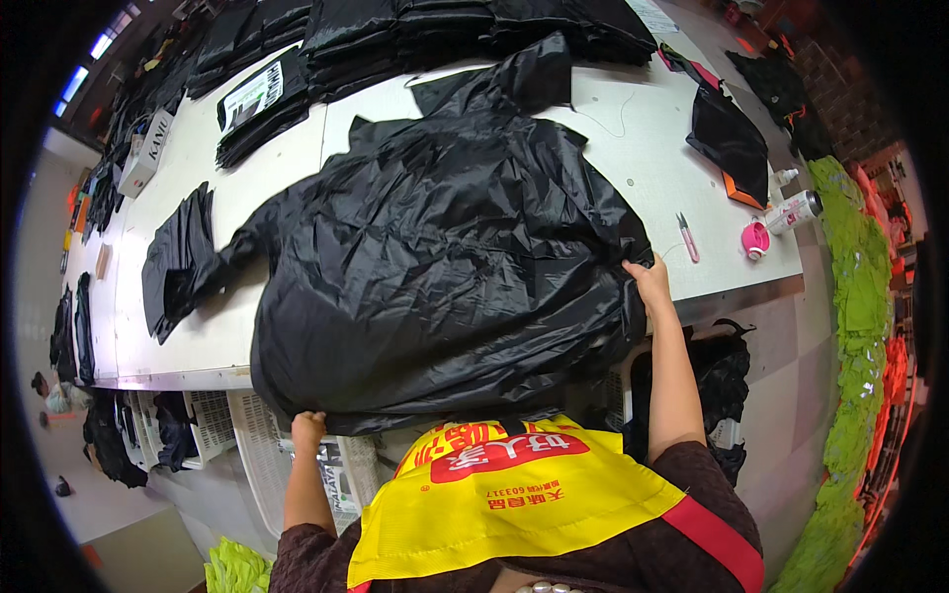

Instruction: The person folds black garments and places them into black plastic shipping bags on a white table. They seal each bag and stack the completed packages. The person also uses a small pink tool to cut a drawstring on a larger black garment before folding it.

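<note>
A shiny black hooded jacket (445, 247), probably a raincoat, lies spread and wrinkled across the white table, its hood at the far side. Its lower part hangs over the front edge. My left hand (308, 429) is closed on the near left corner of the jacket, below the table edge. On the right side, my right hand (648, 283) pinches the jacket's edge with thumb and fingers. The left sleeve reaches out toward a small folded black piece (182, 262).
Stacks of folded black garments (395, 40) line the far side. Pink-handled snips (688, 239), a pink cup (755, 239) and a bottle (794, 211) stand or lie at the right. A white box (146, 153) is at the left. White plastic baskets (259, 460) sit under the table.
</note>
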{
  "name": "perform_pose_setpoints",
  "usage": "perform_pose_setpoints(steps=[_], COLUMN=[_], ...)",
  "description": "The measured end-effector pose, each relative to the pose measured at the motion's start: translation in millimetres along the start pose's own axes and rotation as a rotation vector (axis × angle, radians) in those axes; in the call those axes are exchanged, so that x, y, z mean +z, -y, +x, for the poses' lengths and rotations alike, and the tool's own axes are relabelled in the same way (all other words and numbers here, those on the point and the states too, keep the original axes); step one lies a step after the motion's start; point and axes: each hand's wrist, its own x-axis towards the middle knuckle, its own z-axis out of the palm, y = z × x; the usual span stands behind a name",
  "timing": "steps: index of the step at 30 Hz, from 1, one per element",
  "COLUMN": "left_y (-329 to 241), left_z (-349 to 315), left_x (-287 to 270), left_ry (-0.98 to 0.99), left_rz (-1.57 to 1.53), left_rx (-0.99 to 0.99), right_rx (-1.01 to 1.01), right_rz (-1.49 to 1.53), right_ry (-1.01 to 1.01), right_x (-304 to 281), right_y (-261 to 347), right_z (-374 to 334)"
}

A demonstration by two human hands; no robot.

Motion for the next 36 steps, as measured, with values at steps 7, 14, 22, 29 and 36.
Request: perform_pose_setpoints(steps=[7,14,22,29,36], left_y=[-231.6,-258.3,-315.5,-552.6,-746.8], left_z=[-107.9,-71.6,-90.1,-69.9,-26.0], left_x=[-76.5,13.9,-6.2,4.7,98.1], left_ry=[0.514,-0.280,0.024,0.181,-0.387], left_rz=[0.092,0.577,0.629,0.046,0.383], left_rx=[0.508,1.203,0.993,1.491,1.935], right_rx=[-0.065,-0.042,-0.100,-0.145,0.171], right_rz=[-0.630,-0.745,-0.418,-0.967,-0.521], right_ry=[0.234,0.271,-0.038,-0.325,-0.117], right_x=[-50.1,-66.7,-131.3,-110.8,-93.2], right_y=[30.7,31.7,16.6,-1.1,40.8], right_z=[3.2,-23.4,42.1,112.4,111.0])
